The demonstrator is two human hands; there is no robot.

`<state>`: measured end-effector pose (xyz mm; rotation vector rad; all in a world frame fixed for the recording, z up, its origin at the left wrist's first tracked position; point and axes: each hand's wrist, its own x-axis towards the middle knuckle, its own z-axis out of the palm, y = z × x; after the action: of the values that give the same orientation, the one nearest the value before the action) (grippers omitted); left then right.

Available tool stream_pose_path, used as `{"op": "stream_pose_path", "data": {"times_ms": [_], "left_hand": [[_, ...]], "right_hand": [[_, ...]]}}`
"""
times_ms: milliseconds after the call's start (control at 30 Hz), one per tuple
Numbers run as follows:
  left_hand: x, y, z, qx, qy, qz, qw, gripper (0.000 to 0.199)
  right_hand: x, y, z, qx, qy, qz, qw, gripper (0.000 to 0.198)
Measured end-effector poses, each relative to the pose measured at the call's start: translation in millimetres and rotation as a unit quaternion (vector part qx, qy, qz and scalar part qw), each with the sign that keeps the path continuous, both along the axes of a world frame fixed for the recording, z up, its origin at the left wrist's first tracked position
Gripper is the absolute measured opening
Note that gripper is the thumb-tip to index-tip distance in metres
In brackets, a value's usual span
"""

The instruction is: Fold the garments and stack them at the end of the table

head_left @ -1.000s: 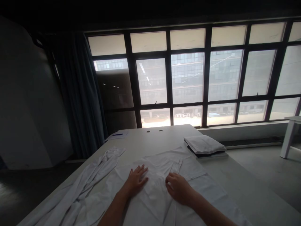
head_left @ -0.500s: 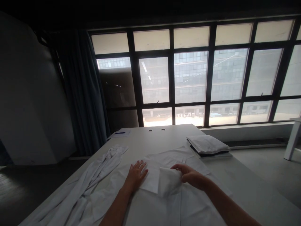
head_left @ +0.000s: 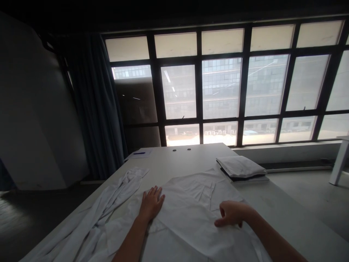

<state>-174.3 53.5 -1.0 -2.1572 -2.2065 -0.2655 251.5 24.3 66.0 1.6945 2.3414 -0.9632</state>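
Observation:
A white garment (head_left: 188,214) lies spread on the white table in front of me, with creases and a few folded pleats toward its far right part. My left hand (head_left: 151,203) rests flat on the garment's left side, fingers spread. On the right, my right hand (head_left: 233,213) is closed over the same garment, its fingers curled and the thumb pointing left. The cloth at these fingers is mostly hidden by the hand. Left of my left hand lies a long, crumpled white cloth (head_left: 109,203), running along the table's left side.
A folded white stack (head_left: 241,167) with a dark layer beneath sits at the table's right edge. Paper with a blue pen (head_left: 139,153) lies at the far left corner. Two round holes mark the far tabletop (head_left: 163,163). Beyond are windows and a dark curtain (head_left: 95,109).
My right hand has moved right and nearer to me, and the raised flap of garment now lies spread between my hands. My left hand has shifted slightly left, still flat.

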Motion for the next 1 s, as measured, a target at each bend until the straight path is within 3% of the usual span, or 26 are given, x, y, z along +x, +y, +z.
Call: {"op": "stream_pose_path", "data": {"times_ms": [200, 467, 533, 667, 767, 867, 1000], "left_hand": [[-4.8, 1.1, -2.0, -0.026, 0.019, 0.031, 0.999, 0.072], [10.8, -21.3, 9.3, -0.092, 0.046, 0.028, 0.994, 0.076], [11.4, -29.0, 17.5, -0.102, 0.053, 0.017, 0.993, 0.072], [4.5, -30.1, 38.3, -0.107, 0.060, -0.007, 0.992, 0.038], [-0.2, -20.4, 48.2, -0.073, 0.046, -0.017, 0.996, 0.033], [-0.1, -12.5, 46.9, -0.042, 0.018, -0.028, 0.999, 0.033], [1.5, -10.7, 37.8, -0.028, -0.018, -0.038, 0.999, 0.031]], "right_hand": [[12.2, -35.2, -16.2, 0.156, -0.063, 0.008, 0.986, 0.049], [70.0, -46.8, -55.5, 0.231, 0.011, -0.079, 0.970, 0.038], [87.9, -50.5, -59.2, 0.241, 0.036, -0.084, 0.966, 0.034], [108.1, -57.0, -62.9, 0.235, 0.110, -0.083, 0.962, 0.028], [112.2, -56.4, -61.4, 0.234, 0.135, -0.090, 0.959, 0.036], [116.8, -56.8, -59.0, 0.243, 0.111, -0.090, 0.959, 0.038], [124.9, -62.7, -61.1, 0.207, 0.112, -0.097, 0.967, 0.026]]}}
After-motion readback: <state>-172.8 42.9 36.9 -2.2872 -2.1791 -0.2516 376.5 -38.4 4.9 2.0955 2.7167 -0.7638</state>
